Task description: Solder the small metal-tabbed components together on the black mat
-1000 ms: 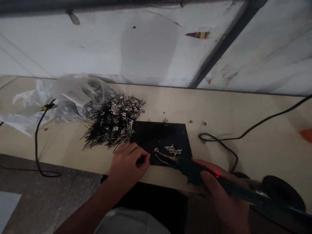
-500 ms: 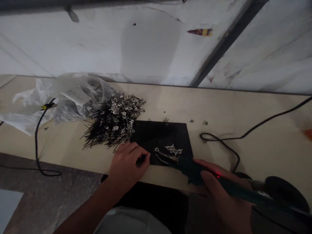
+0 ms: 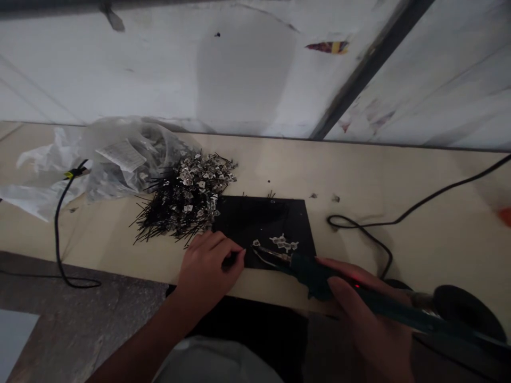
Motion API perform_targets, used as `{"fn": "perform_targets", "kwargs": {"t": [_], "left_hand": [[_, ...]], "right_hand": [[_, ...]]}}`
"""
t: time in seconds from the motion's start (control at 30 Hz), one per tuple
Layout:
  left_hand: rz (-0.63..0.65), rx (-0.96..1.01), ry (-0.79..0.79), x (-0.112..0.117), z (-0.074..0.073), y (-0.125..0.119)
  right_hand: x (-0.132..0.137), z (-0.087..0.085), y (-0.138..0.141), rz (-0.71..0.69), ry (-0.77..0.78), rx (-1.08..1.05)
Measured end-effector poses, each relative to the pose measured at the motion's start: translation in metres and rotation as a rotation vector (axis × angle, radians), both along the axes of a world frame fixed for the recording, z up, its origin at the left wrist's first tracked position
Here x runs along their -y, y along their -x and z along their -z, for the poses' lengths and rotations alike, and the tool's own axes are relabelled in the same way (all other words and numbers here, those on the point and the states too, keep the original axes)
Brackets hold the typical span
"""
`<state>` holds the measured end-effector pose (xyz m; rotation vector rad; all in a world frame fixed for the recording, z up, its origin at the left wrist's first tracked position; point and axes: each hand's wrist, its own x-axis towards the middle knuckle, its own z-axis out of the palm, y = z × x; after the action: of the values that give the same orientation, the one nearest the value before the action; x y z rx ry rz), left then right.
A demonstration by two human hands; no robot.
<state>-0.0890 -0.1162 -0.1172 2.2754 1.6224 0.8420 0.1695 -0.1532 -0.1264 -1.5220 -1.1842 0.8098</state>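
My right hand (image 3: 367, 314) is wrapped round a dark green soldering iron (image 3: 315, 276) with a small red light lit on its body. The iron's metal tip reaches left to a small metal piece (image 3: 256, 243) on a black mat (image 3: 239, 213). At the mat's near left side my left hand (image 3: 211, 260) is closed in a pinch, its fingertips just left of the tip. Whatever is between those fingers is too small to make out. Several small metal pieces (image 3: 284, 243) lie grouped on the mat, right of the tip.
A heap of black wires with small metal parts (image 3: 187, 197) lies left of the mat, against a clear plastic bag (image 3: 131, 154). A black cable (image 3: 375, 227) loops on the right of the table. A dark spool (image 3: 465, 314) is at lower right. A white wall (image 3: 247, 69) rises behind.
The view has shifted very slightly. Both hands and the soldering iron keep practically the same position over the mat.
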Motion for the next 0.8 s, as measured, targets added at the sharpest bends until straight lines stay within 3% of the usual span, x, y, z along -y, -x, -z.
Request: {"fn": "perform_targets", "kwargs": {"t": [0.8], "left_hand": [[-0.002,-0.031,-0.02,0.0013,0.001,-0.0001]], "right_hand": [[-0.001,0.0016,0.0003,0.022,0.014,-0.039]]}}
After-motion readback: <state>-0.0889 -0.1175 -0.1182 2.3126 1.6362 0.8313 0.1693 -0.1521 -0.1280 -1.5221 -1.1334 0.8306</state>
